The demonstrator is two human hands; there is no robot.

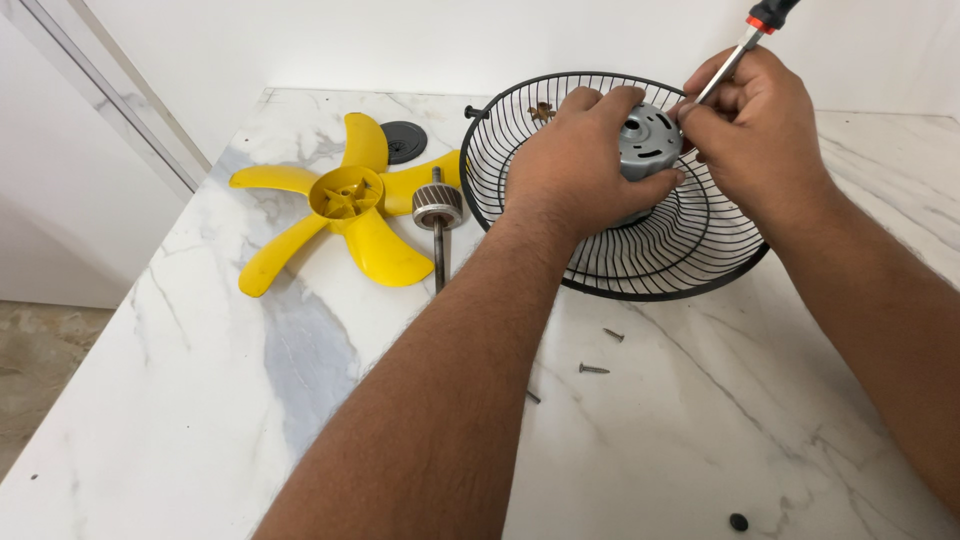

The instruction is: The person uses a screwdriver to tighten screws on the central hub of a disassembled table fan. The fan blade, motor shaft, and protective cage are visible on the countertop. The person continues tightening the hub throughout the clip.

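My left hand [580,160] wraps around a grey metal motor housing [648,140] sitting in the middle of a black wire fan guard [640,270]. Just to its right, my right hand [750,140] grips a screwdriver [745,45] with a red and black handle; its shaft angles down toward the top of the motor. The tip is hidden behind my fingers. The guard lies dish-up on a white marble table [200,400].
A yellow fan blade [345,205] lies left of the guard, with a rotor on its shaft [438,215] beside it. A black round cap [403,140] sits behind. Loose screws [592,369] lie in front of the guard; a small black piece [738,521] rests near the front edge.
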